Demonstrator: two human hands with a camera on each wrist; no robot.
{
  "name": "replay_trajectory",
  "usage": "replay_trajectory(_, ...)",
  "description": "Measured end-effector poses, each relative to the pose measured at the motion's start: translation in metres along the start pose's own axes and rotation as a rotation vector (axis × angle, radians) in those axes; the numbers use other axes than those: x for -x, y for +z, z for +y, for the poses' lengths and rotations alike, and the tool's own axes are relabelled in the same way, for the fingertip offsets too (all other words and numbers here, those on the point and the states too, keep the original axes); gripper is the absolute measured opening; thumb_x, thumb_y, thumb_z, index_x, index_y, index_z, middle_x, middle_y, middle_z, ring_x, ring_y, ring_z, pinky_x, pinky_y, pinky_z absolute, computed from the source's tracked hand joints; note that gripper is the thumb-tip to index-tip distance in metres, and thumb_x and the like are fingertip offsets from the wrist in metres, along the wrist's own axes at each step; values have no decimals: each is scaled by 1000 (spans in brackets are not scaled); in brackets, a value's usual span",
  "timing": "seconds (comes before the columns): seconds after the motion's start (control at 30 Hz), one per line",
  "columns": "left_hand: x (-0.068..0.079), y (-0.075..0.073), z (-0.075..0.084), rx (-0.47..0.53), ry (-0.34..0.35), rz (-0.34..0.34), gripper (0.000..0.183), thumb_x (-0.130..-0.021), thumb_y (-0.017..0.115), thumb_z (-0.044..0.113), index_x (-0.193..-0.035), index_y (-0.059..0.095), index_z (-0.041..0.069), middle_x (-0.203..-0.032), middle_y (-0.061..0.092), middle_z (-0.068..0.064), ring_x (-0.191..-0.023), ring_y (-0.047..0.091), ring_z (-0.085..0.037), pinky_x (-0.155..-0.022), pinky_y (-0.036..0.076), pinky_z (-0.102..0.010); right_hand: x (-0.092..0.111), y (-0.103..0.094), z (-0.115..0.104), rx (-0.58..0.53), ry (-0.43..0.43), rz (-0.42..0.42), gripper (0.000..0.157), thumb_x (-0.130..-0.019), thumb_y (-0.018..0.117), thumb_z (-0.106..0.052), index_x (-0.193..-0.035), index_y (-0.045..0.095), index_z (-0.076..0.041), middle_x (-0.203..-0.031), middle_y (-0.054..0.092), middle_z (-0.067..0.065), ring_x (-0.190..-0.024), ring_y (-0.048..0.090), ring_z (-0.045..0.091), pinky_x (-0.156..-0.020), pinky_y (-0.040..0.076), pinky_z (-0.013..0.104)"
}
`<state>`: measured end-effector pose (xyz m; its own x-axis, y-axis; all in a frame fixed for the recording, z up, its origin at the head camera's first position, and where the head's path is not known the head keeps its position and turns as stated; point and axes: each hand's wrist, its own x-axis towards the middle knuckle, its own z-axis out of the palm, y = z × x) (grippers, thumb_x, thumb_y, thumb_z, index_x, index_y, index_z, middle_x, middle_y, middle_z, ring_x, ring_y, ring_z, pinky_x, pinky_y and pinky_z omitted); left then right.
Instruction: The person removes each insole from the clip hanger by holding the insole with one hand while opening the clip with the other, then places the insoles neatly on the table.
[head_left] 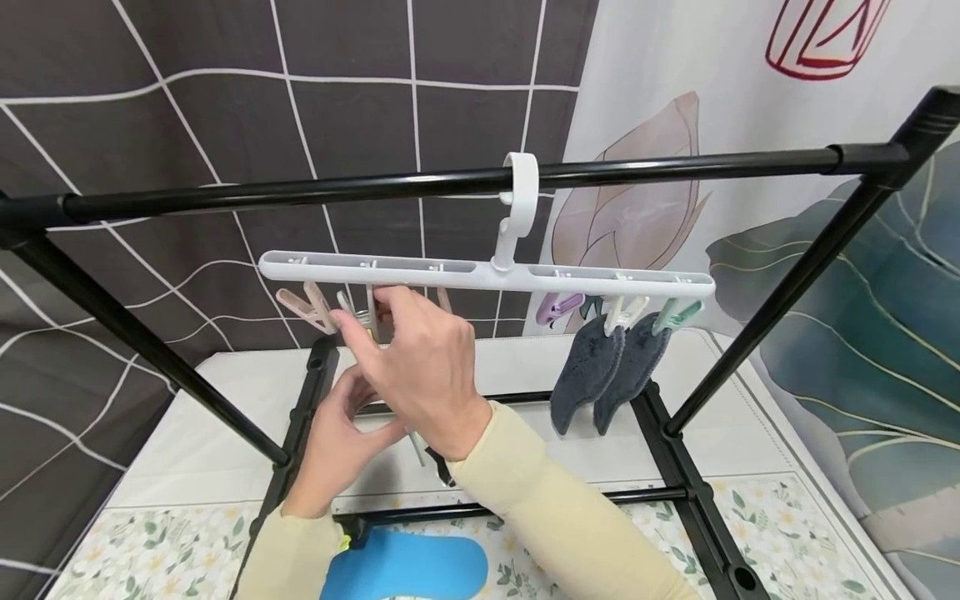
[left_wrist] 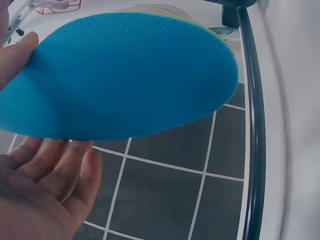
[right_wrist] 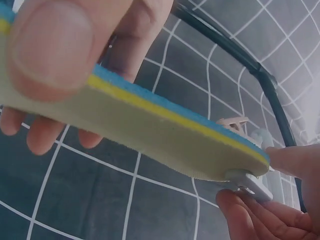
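My left hand (head_left: 337,446) holds a blue insole (left_wrist: 130,75) from below, thumb on one side and fingers on the other. Edge-on in the right wrist view, the insole shows blue, yellow and beige layers; in the head view the hands mostly hide it. Above it, my right hand (head_left: 431,358) pinches a whitish clothes clip (right_wrist: 248,184) at the insole's far end, the clip's jaws at its edge. This clip belongs to a white clip hanger (head_left: 450,273) hooked over a black rail (head_left: 337,188). Beige clips (head_left: 311,308) hang left of my right hand.
Two dark grey sole-shaped pads (head_left: 588,371) hang at the right from white and green clips, beside a purple clip (head_left: 558,307). Another blue insole (head_left: 420,567) lies on the flowered table cover (head_left: 172,542). Black frame posts (head_left: 810,258) slope down on both sides.
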<state>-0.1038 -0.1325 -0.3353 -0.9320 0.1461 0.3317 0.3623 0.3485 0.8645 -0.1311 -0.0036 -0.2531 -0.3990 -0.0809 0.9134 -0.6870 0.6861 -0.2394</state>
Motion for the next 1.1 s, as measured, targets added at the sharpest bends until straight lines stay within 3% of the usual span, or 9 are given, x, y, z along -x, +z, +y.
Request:
replay_trajectory(0.23, 5, 4, 0, -29, -10, 70, 71, -72, 80, 18, -134, 43, 17, -124, 54, 3, -112, 52, -10, -96, 41, -25, -1, 0, 1, 4, 10, 6, 27, -84, 66, -36, -80, 63, -9, -67, 61, -4, -50, 49, 5, -43, 35, 16)
replay_trajectory(0.5, 9, 5, 2, -99, 0, 136, 74, -71, 82, 19, -134, 44, 14, -122, 56, 1, -112, 53, -13, -96, 41, -28, -3, 1, 0, -41, 10, 18, 25, -84, 66, -31, -76, 62, -8, -64, 62, -3, -51, 51, 4, -46, 38, 15)
replay_trajectory(0.67, 9, 6, -12, -95, -3, 153, 76, -69, 83, 21, -135, 43, 19, -122, 56, 3, -111, 54, -11, -96, 41, -25, -2, 3, -1, -68, 6, 26, 22, -82, 67, -27, -74, 62, -7, -62, 59, -3, -51, 49, 1, -48, 38, 13)
replay_trajectory(0.83, 10, 7, -27, -47, 56, 164, 77, -69, 83, 23, -135, 43, 26, -123, 56, 4, -111, 55, -10, -95, 42, -24, -2, 2, -1, -101, -6, 28, 21, -82, 67, -25, -74, 62, -6, -63, 59, -2, -55, 53, 3, -52, 41, 12)
replay_trajectory(1.1, 12, 6, -29, -50, 65, 182, 79, -69, 82, 29, -137, 41, 36, -125, 55, 12, -113, 54, -7, -95, 42, -23, -2, 2, -1, -125, -18, 28, 21, -83, 67, -24, -74, 62, -5, -64, 60, -1, -56, 55, 4, -55, 42, 12)
